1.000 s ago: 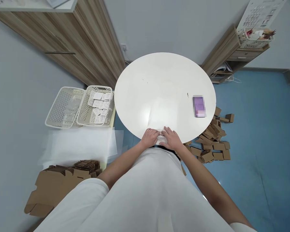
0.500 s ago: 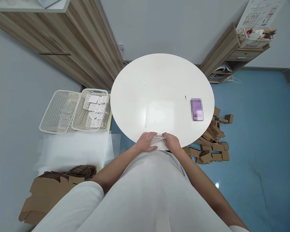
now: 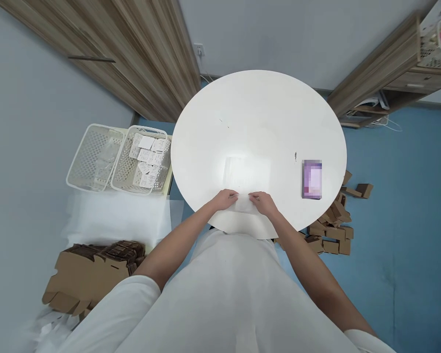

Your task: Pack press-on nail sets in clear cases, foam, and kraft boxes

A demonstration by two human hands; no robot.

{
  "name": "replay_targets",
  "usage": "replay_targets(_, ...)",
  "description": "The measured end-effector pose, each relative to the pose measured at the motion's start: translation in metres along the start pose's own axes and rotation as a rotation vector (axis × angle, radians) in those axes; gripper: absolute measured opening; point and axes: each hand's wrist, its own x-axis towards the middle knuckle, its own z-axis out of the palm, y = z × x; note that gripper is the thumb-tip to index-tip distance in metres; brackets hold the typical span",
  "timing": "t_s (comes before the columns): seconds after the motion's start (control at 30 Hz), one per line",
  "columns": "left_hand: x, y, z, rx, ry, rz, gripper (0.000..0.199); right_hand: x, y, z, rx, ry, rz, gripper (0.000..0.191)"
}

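Note:
A small, thin, whitish see-through bag or sheet stretches between my hands over the near edge of the white oval table. My left hand pinches its left top corner between thumb and fingers. At the opposite corner, my right hand grips it in the same way. Whether the piece is a bag or a single sheet I cannot tell. To the right on the tabletop lies a purple-and-pink rectangular thing, blurred by pixels.
Left of the table stand two white baskets, one holding printed slips, the other clear plastic. Translucent sheets and flat brown cardboard lie nearer me. Small brown boxes are heaped on the floor at right.
My hands have moved a little farther onto the table and slightly apart. The piece, bunched before, is now spread flatter between them. My view has shifted, too.

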Motion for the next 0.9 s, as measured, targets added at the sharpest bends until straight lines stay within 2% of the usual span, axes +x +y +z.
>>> replay_targets(0.1, 0.008, -0.002, 0.0, 0.046, 0.003, -0.05, 0.026, 0.008, 0.004, 0.003, 0.037, 0.054, 0.033, 0.021)
replay_targets(0.23, 0.007, 0.002, 0.005, 0.255, 0.126, -0.109, 0.024, 0.009, 0.006, 0.009, -0.021, 0.073, 0.0, 0.018)
replay_targets(0.3, 0.003, 0.007, 0.009, 0.408, 0.248, -0.065, 0.032, 0.007, 0.005, 0.014, -0.096, 0.096, -0.028, 0.021)
replay_targets(0.37, -0.002, 0.012, 0.013, 0.546, 0.366, 0.041, 0.044, 0.006, 0.005, 0.02, -0.172, 0.139, -0.05, 0.024)
replay_targets(0.43, -0.006, 0.015, 0.018, 0.625, 0.403, 0.15, 0.049, 0.005, 0.006, 0.026, -0.23, 0.186, -0.072, 0.026)
replay_targets(0.6, -0.004, 0.01, 0.028, 0.718, 0.268, 0.307, 0.04, 0.002, 0.008, 0.035, -0.305, 0.348, -0.128, 0.03)
replay_targets(0.7, -0.001, 0.005, 0.03, 0.743, 0.198, 0.348, 0.034, -0.006, 0.007, 0.034, -0.369, 0.429, -0.205, 0.036)
replay_targets(0.8, -0.002, 0.004, 0.029, 0.7, 0.168, 0.346, 0.03, -0.017, 0.008, 0.034, -0.421, 0.296, -0.376, 0.035)
replay_targets(0.9, -0.008, 0.005, 0.027, 0.673, 0.145, 0.372, 0.033, -0.023, 0.012, 0.037, -0.46, 0.179, -0.427, 0.051)
